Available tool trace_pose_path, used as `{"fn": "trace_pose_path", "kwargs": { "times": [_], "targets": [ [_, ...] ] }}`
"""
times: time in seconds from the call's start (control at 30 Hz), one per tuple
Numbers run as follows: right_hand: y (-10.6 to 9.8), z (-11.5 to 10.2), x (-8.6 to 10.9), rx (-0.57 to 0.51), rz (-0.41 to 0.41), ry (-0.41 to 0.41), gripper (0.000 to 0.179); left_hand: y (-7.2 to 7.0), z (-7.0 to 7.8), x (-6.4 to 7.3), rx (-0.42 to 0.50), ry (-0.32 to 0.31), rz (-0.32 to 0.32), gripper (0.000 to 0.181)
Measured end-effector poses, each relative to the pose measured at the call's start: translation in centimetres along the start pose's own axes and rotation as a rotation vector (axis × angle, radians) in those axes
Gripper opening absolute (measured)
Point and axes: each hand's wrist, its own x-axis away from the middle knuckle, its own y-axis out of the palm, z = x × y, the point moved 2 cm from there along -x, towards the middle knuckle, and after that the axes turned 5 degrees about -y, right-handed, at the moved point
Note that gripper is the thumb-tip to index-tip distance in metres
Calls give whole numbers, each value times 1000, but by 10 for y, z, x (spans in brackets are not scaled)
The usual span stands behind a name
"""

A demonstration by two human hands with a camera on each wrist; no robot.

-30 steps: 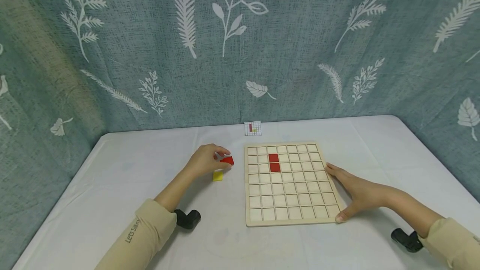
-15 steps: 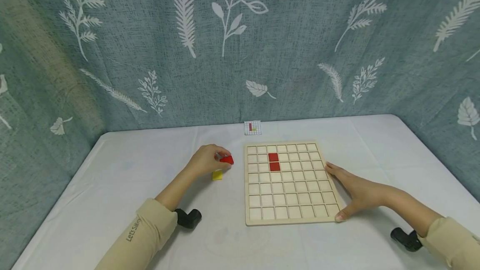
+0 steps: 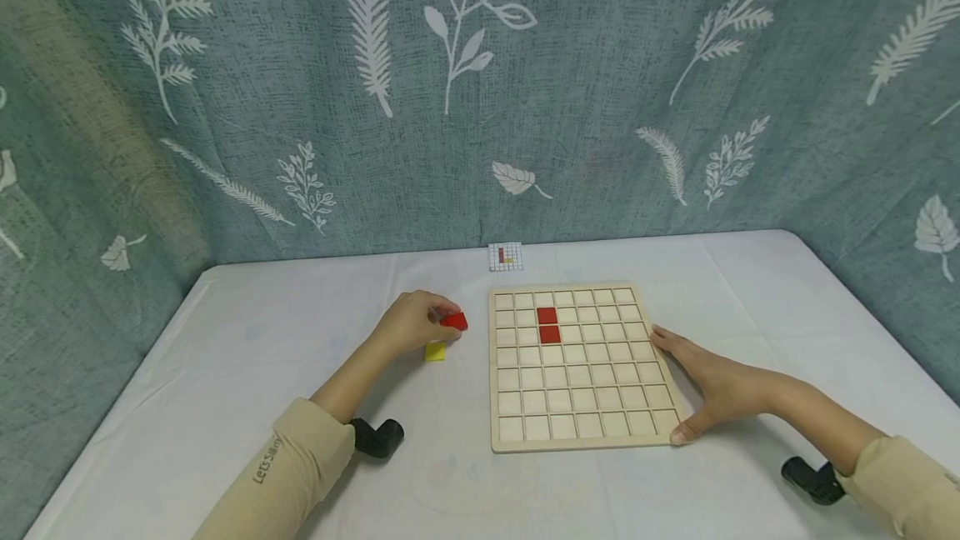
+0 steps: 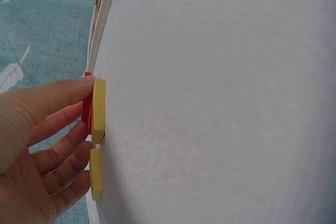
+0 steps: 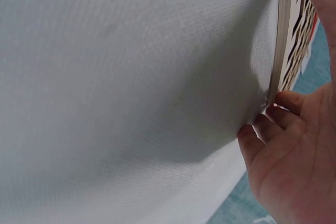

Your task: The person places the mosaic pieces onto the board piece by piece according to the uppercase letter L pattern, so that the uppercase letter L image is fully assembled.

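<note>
My left hand (image 3: 411,322) pinches a red tile (image 3: 454,321) between thumb and fingers, left of the wooden grid board (image 3: 585,443). Just in front of that hand lies a yellow tile (image 3: 435,352). The left wrist view shows two yellow tiles, one yellow tile (image 4: 98,111) right by the thumb tip and another yellow tile (image 4: 95,174) beside the lower fingers. Two red tiles sit on the board, an upper red tile (image 3: 547,315) and a lower red tile (image 3: 550,334), in its third column. Stretched along the board's right edge, my right hand (image 3: 712,386) touches it with extended fingers and thumb at the near corner.
Behind the board lies a small card (image 3: 506,257) printed with a grid and red and yellow marks. A white cloth covers the table (image 3: 225,407). A leaf-patterned curtain (image 3: 300,65) hangs behind it. Black devices (image 3: 378,438) are worn at both wrists.
</note>
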Motion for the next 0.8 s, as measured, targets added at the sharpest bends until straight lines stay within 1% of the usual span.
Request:
{"fn": "trace_pose_path", "kwargs": {
  "times": [0.23, 0.43, 0.63, 0.8],
  "targets": [
    [1, 0, 0, -2, 1, 2, 128, 1, -1, 1, 45, -19, -9, 32],
    [2, 1, 0, 3, 5, 0, 128, 0, -3, 2, 49, -19, -16, 30],
    [2, 0, 0, 3, 3, -1, 128, -7, -3, 4, 11, -5, 20, 31],
    [2, 0, 0, 8, 7, 2, 128, -13, 0, 6, 18, -10, 35, 29]
  ]
}}
